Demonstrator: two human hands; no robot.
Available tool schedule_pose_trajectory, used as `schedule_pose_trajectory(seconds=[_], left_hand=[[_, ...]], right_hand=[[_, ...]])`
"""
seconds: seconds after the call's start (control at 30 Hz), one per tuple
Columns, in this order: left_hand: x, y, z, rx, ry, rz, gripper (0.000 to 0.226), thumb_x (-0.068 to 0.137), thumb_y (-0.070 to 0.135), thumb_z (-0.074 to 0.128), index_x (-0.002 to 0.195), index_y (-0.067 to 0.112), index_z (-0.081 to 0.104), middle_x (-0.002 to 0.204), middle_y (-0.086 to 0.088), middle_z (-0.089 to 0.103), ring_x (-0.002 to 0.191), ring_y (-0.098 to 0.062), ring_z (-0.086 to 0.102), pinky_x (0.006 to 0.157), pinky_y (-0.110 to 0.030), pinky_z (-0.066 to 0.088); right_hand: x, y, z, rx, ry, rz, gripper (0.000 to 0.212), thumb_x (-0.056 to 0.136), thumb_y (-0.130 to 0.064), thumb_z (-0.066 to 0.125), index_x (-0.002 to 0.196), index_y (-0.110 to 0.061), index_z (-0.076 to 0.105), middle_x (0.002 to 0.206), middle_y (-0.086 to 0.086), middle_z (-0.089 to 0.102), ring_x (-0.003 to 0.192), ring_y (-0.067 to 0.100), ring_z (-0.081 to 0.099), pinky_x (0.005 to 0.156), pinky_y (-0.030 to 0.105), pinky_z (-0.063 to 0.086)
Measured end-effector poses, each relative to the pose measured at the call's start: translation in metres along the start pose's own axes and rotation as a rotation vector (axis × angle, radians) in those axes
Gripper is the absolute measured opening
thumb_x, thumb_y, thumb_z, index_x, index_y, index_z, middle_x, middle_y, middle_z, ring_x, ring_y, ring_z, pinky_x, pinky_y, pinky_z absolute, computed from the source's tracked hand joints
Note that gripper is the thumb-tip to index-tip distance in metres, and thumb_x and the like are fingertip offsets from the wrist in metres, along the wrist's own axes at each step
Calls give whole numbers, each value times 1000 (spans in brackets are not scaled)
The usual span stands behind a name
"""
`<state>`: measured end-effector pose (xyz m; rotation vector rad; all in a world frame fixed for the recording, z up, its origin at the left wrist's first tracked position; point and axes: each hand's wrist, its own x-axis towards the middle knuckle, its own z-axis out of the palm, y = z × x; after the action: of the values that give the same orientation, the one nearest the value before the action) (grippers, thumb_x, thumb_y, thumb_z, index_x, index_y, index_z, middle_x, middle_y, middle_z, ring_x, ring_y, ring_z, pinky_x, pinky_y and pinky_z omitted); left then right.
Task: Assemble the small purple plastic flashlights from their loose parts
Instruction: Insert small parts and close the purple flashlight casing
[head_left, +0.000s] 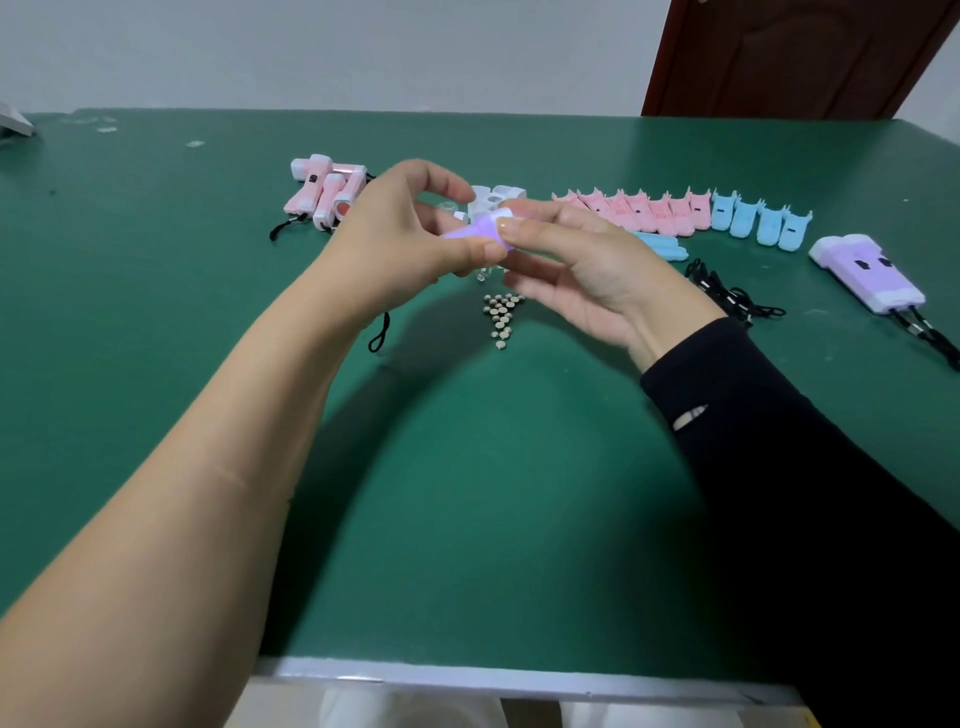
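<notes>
A small purple flashlight body (480, 228) with a white head end is held above the green table (467, 493). My left hand (410, 234) grips its lower part between thumb and fingers. My right hand (576, 265) pinches the white head end with thumb and fingertip. A black lanyard loop (379, 338) hangs below my left wrist. Two finished purple flashlights (867, 273) lie at the right with black cords.
Pink flashlights (327, 192) lie at the back left. White caps (493, 197), pink shells (639, 210) and blue shells (758, 223) line the back. Button batteries (501, 314) lie in a small pile under my hands. Black lanyards (727, 293) sit to the right.
</notes>
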<state>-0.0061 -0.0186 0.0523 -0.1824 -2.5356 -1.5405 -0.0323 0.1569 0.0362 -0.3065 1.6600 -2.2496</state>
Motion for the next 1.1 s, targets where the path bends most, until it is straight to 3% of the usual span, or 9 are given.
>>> schedule_pose_trajectory(seconds=[0.17, 0.27, 0.47, 0.6, 0.7, 0.8, 0.87, 1.0, 1.1], left_hand=[[-3, 1, 8, -5, 87, -16, 50, 75, 29, 83, 113, 19, 52, 85, -1, 74, 66, -2, 65, 64, -20, 45], [-3, 0, 12, 6, 92, -44, 52, 76, 36, 82, 115, 20, 52, 89, 2, 74, 79, -7, 69, 70, -24, 47], [-2, -1, 8, -64, -249, -90, 17, 96, 37, 59, 107, 26, 65, 100, 9, 74, 78, -2, 68, 68, -21, 51], [-2, -3, 15, -226, -307, -203, 25, 103, 28, 46, 110, 12, 63, 85, 6, 75, 58, -2, 60, 54, -14, 46], [-2, -1, 22, -331, -247, -223, 22, 103, 24, 45, 103, 11, 63, 71, 8, 70, 50, -1, 52, 49, -13, 40], [-2, 1, 27, -435, -200, -238, 21, 103, 22, 45, 101, 12, 63, 68, 9, 68, 48, -1, 48, 46, -13, 38], [-3, 2, 30, -463, -200, -245, 23, 103, 22, 45, 107, 10, 64, 73, 6, 69, 48, -2, 47, 47, -13, 37], [-5, 2, 30, -433, -317, -284, 22, 102, 23, 46, 108, 11, 63, 92, 2, 76, 55, -4, 52, 49, -16, 38], [-7, 0, 29, -381, -430, -320, 30, 96, 26, 54, 117, 7, 62, 104, -2, 74, 69, -5, 64, 58, -17, 47]], right_hand=[[3, 6, 6, 41, 29, -5, 12, 90, -12, 65, 99, -18, 61, 92, 1, 73, 82, 17, 71, 88, 31, 53], [3, 7, 7, 32, 65, -26, 10, 90, -12, 64, 99, -16, 62, 97, 4, 71, 80, 17, 71, 83, 28, 55], [6, 2, -6, 129, 298, -73, 4, 90, -14, 65, 92, -11, 66, 76, 2, 66, 63, 13, 62, 61, 21, 53], [7, 1, -13, 161, 325, -87, 5, 89, -17, 67, 89, -12, 67, 68, -2, 66, 61, 10, 58, 61, 21, 52], [7, 2, -10, 199, 308, -98, 8, 90, -20, 66, 90, -12, 67, 68, -5, 67, 62, 7, 59, 64, 21, 53], [8, 4, -4, 191, 243, -57, 17, 96, -30, 57, 89, -16, 66, 78, -4, 73, 72, 9, 67, 75, 26, 55], [8, 6, 1, 147, 198, -45, 24, 99, -32, 50, 90, -15, 64, 85, 0, 75, 81, 14, 71, 85, 33, 55], [3, 4, 5, 88, 195, -73, 26, 102, -27, 44, 96, -8, 61, 83, 5, 74, 73, 19, 71, 64, 32, 59], [1, 4, 6, -51, 214, -69, 22, 102, -27, 46, 99, -13, 62, 84, 0, 74, 71, 17, 70, 66, 35, 57]])
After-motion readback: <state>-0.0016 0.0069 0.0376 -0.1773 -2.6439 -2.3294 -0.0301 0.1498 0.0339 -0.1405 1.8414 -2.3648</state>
